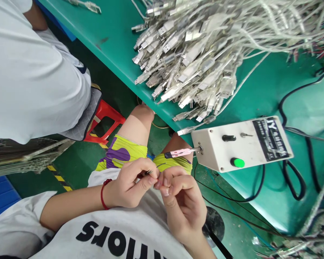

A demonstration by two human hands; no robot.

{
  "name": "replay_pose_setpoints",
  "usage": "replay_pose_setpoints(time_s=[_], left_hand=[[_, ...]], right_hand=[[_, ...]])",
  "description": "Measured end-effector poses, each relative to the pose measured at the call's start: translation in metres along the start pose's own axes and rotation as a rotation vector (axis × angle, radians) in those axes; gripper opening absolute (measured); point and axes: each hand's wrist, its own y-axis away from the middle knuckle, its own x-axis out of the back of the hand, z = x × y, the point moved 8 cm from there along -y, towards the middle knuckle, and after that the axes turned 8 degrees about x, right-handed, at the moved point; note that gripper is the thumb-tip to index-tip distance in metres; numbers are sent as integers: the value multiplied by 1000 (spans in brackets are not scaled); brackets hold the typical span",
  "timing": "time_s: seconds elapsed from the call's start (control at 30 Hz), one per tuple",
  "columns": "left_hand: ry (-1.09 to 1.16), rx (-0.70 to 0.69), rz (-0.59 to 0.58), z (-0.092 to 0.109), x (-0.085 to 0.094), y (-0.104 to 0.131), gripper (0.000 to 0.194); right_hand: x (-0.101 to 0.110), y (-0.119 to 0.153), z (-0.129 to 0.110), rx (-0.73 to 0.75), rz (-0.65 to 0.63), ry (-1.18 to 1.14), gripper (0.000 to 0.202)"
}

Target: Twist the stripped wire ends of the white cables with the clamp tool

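Note:
My left hand [136,183], with a red cord on its wrist, is closed in a pinch, and a thin dark wire end pokes up by its fingers. Fingertip to fingertip with it, my right hand [182,198] is pinched too; what it grips is too small to make out. Both are above my lap. Just beyond them, a pink and black piece [178,153] sticks out from the shaft of a white control box [243,144] with a black knob and a green button. The box lies at the edge of the green table [259,90].
A large pile of USB cables [189,61] covers the far part of the table. Black cords [310,162] run behind the box. Another person [37,72] sits at the left by a red stool [105,120]. More cables [315,223] lie at lower right.

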Motion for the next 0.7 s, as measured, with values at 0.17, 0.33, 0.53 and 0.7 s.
replay_pose_setpoints(time_s=[0.17, 0.33, 0.53, 0.7], left_hand=[[65, -25, -42, 4, -5, 3, 16], [304, 26, -23, -2, -8, 4, 10], [142, -57, -4, 5, -4, 3, 10], [-60, -178, -41, 14, -3, 0, 15]], right_hand=[[-5, 3, 5, -84, -7, -194, 15], [-7, 7, 13, -196, 11, -365, 16], [-3, 11, 16, -378, 85, -359, 11], [-7, 20, 22, -610, 36, -439, 18]])
